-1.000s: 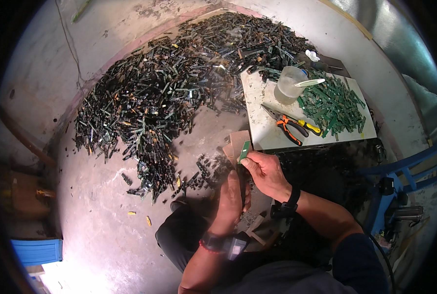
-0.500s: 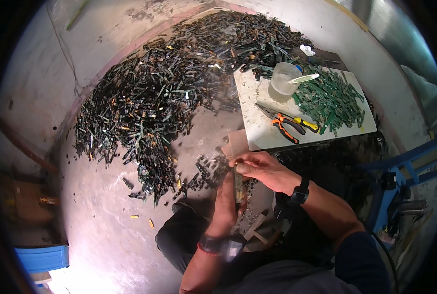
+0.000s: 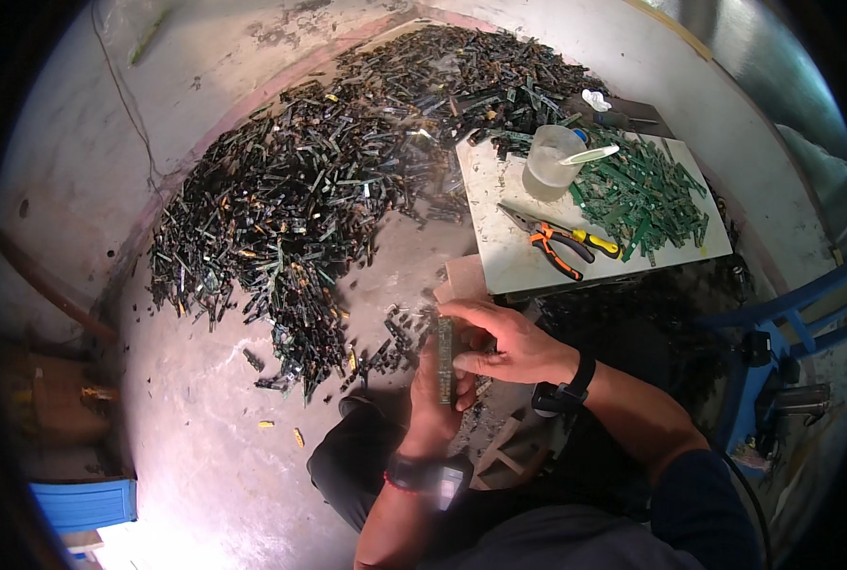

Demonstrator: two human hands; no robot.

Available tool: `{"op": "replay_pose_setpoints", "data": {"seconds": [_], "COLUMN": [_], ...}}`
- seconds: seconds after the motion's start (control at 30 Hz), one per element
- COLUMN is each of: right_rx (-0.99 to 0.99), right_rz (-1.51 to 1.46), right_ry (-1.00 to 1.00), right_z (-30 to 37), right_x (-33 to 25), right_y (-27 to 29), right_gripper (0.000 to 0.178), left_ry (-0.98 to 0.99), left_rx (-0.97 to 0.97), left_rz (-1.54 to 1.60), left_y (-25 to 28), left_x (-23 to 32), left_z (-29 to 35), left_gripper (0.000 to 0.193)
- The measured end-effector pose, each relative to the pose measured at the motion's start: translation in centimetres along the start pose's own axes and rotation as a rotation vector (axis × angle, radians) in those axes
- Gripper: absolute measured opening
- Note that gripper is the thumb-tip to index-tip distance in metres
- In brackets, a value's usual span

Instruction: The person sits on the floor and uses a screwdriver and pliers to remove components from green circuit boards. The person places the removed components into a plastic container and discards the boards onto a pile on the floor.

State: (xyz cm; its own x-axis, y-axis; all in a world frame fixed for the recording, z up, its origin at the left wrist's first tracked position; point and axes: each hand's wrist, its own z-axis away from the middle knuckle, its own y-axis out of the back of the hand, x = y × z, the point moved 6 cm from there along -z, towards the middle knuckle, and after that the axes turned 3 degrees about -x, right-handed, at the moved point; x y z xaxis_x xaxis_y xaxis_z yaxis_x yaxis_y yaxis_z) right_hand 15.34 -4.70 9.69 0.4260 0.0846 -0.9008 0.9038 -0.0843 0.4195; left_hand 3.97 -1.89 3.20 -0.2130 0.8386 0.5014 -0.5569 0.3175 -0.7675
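Note:
My left hand is closed round a narrow green circuit board strip, held upright with its small-component face up toward me. My right hand is at the same strip: its index finger reaches the top end and its thumb touches the right edge, the fingers curved with a gap between them. Just beyond the hands stands a white board. On it lie orange-and-black pliers, a yellow-and-black handled tool, a clear plastic cup, a white-green brush-like tool and a pile of green strips.
A large heap of dark strips covers the floor at the far left and back. Two yellowish pieces lie on the floor left of my knee. A blue chair frame stands at right, a blue stool at lower left.
The strip has turned so its component face shows more. My right hand has gone from a pinch at the top end to a wider spread, thumb lower along the edge.

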Motion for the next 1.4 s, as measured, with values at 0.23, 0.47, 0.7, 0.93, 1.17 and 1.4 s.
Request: {"op": "replay_pose_setpoints", "data": {"seconds": [0.23,0.47,0.7,0.93,1.17,1.4], "right_rx": [0.110,0.255,0.403,0.395,0.422,0.175], "right_rz": [0.223,0.321,0.214,0.084,0.391,-0.752], "right_ry": [0.110,0.042,-0.114,-0.181,0.131,-0.226], "right_z": [-0.3,-0.2,0.1,-0.1,0.2,0.4], "right_x": [-1.2,-0.1,0.6,0.6,0.1,3.3], "right_y": [-0.3,0.4,1.2,1.3,1.0,1.0], "right_gripper": [0.055,0.028,0.019,0.021,0.011,0.025], "left_ry": [-0.076,0.034,0.128,0.128,0.151,0.127], "left_rx": [0.073,0.039,0.036,0.006,-0.013,-0.153], "left_rz": [-0.148,-0.254,-0.179,-0.189,0.106,0.113], "left_y": [1.6,0.5,-1.0,-0.7,-0.4,1.3], "left_x": [-0.5,-1.2,-0.8,-0.8,-0.8,-1.8], "left_z": [-0.6,-0.7,-0.2,-0.3,-0.3,-0.9], "left_gripper": [0.037,0.040,0.044,0.042,0.035,0.042]}}
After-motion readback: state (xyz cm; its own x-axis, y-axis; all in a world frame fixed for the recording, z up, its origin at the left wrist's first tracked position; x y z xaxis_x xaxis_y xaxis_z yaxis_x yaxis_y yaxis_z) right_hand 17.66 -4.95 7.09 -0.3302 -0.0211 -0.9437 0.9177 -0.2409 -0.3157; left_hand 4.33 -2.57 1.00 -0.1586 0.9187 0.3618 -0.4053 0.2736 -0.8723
